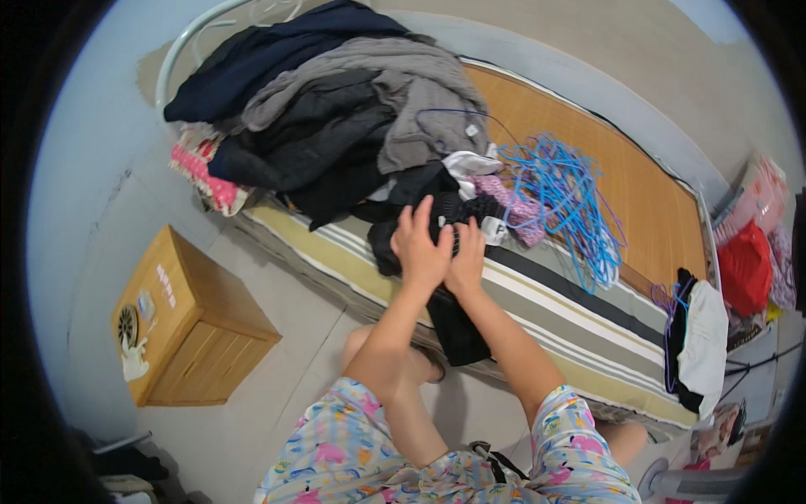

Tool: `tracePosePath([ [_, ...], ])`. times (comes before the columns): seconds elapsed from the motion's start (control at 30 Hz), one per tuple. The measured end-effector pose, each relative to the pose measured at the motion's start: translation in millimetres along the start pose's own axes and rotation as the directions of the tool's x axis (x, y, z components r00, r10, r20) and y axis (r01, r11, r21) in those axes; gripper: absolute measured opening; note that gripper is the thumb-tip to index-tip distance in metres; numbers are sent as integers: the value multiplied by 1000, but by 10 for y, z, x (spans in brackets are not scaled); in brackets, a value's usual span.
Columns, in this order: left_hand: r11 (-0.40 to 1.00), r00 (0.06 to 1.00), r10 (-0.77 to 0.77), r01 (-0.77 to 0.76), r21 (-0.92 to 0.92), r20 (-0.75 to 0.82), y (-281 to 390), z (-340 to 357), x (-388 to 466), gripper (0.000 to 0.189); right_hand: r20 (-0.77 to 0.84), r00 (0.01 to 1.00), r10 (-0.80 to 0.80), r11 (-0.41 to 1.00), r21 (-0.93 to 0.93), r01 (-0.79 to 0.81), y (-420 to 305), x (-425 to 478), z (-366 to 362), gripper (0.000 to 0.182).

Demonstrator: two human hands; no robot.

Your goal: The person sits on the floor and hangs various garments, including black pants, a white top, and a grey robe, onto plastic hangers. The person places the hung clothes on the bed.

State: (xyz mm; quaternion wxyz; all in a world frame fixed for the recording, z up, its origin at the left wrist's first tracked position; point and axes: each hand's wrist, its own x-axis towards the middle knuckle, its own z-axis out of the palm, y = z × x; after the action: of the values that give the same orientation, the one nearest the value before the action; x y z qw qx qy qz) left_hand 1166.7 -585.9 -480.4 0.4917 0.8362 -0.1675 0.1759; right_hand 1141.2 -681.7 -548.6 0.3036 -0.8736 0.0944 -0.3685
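Note:
My left hand (423,255) and my right hand (465,258) are side by side on a black garment (459,327) with a gathered waistband, at the bed's front edge. The fingers bend into the cloth, and part of the garment hangs over the mattress side. Just right of my right hand lies a white cloth piece (494,230) with a black mark. Beyond my hands are a pink knitted item (513,208), a white cloth (469,167) and a tangle of blue and purple hangers (557,195).
Dark and grey clothes (327,126) are heaped at the bed's left end. A striped mattress (567,315) and a wooden board (604,145) lie under things. White and black garments on hangers (699,346) are at the right end. A wooden cabinet (189,315) stands left on the floor.

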Motion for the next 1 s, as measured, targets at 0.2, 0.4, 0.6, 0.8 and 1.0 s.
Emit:
tracePosePath([
  [0.2, 985, 939, -172, 169, 37, 299, 6, 29, 23, 65, 163, 985, -53, 995, -69, 65, 202, -11, 73, 53],
  [0.4, 987, 903, -47, -24, 159, 426, -2, 29, -68, 58, 345, 938, -5, 997, 74, -22, 283, -182, -505, 64],
  [0.6, 949, 860, -21, -143, 281, 510, 61, -24, -150, 65, -56, 998, -36, 992, 123, 42, -488, -6, -890, 27],
  [0.8, 809, 897, -62, 302, -504, 438, -462, -29, 213, 49, 225, 971, -80, 856, 514, -49, -949, 629, -357, 21],
  [1.0, 206, 633, -754, 480, -853, 174, -898, -622, 579, 42, 434, 900, 31, 814, 511, -275, -1040, 1040, 709, 23],
])
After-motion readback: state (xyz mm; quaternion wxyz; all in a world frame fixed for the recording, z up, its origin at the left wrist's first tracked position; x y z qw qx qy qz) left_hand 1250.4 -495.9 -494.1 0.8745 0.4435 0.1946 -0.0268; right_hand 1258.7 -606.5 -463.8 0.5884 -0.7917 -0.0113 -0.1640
